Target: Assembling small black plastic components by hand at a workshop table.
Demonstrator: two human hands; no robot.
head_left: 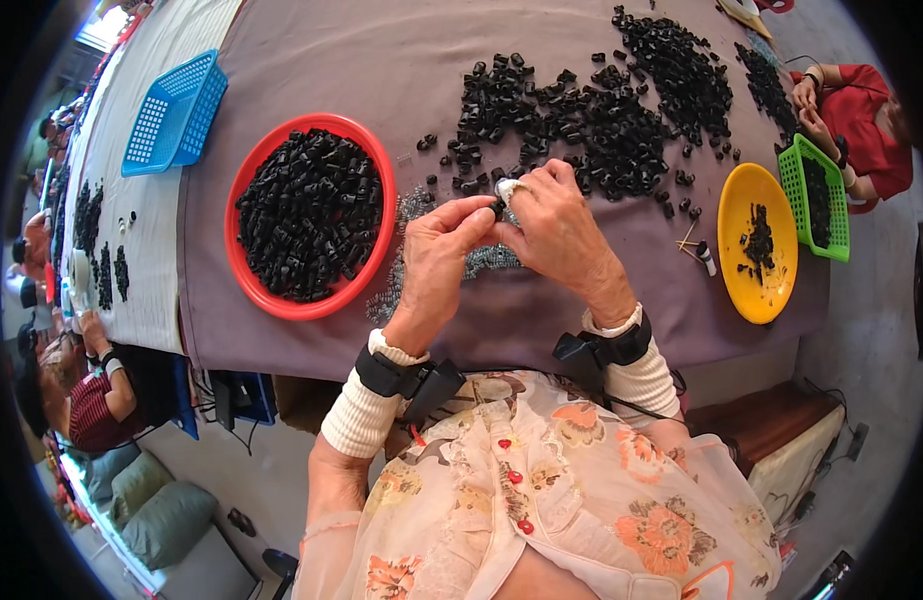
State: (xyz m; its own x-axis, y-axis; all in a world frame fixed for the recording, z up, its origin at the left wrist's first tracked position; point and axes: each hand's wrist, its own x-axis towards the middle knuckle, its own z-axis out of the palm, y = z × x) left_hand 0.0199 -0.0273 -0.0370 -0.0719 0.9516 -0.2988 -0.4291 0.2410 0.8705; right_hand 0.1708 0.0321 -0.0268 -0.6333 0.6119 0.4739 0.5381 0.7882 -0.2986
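Observation:
My left hand [437, 260] and my right hand [562, 235] meet over the near part of the cloth. Thumb and fingertips of both are closed around a small black plastic part [499, 208], mostly hidden by the fingers. A white wrap [507, 190] covers a fingertip of my right hand. Under and beside the hands lie many small grey metal springs [494, 258], spilling toward the left. Just beyond, a loose heap of similar short black parts [612, 135] spreads to the far right.
A red round tray [390, 190] full of black parts stands left, a blue basket [147, 150] farther left. A yellow plate [734, 290] with black bits, a small white bottle [706, 262] and a green basket [839, 245] are right. Co-workers sit at both sides.

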